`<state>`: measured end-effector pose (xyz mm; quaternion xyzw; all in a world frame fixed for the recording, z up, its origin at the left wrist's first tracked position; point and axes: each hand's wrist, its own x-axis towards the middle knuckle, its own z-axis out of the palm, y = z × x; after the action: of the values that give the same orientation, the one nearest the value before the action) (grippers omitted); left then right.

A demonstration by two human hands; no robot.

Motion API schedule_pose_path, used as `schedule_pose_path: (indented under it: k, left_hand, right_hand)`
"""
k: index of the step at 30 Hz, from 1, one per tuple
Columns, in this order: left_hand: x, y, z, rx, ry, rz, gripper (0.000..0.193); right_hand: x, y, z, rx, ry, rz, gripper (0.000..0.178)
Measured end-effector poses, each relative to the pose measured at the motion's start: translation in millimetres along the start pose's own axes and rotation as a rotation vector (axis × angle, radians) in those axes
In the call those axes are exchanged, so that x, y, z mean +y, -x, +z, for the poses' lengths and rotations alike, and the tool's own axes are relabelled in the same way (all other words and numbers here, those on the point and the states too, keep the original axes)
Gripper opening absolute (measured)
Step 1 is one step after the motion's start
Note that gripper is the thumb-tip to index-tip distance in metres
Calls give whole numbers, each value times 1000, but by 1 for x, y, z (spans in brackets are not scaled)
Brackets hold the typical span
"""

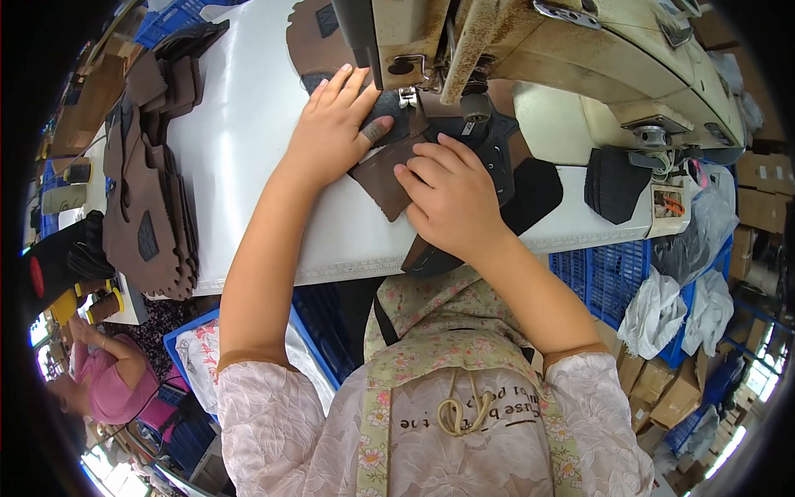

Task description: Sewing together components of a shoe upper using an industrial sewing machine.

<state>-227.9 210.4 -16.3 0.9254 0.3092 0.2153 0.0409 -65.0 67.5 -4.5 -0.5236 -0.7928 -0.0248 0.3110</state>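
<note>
A brown leather piece [385, 178] lies under the presser foot [407, 97] of a sewing machine [571, 58], on the white table. My left hand [335, 124] is spread flat left of the foot, on dark grey material and the leather; its thumb has a wrap round it. On the leather's right part rest the fingertips of my right hand [451, 195], apart and slightly bent. Beneath and right of that hand lie black pieces [530, 195]. A larger brown piece [308, 37] with a dark patch reaches behind the left fingers. The needle's tip is hard to make out.
Stacks of cut brown pieces [149, 215] cover the table's left end. A black stack [617, 184] sits at the right, beside the machine's base. Blue crates [609, 269] and plastic bags stand below the right edge. Another person [120, 373] is at the lower left.
</note>
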Motion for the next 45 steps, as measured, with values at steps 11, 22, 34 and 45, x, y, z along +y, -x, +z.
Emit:
schedule_pose_path:
  k: [11, 22, 34, 45]
  left_hand:
    - [-3, 0, -3, -215, -52, -97, 54]
    - [0, -1, -4, -192, -60, -106, 52]
    - [-1, -2, -5, -223, -54, -119, 51]
    - [-1, -2, -3, -185, -55, -110, 51]
  right_hand:
    - [10, -4, -11, -50, -75, 32, 29]
    - [6, 3, -11, -92, -13, 149, 29]
    - [14, 10, -12, -135, -93, 165, 31]
    - [17, 10, -7, -99, -101, 132, 29]
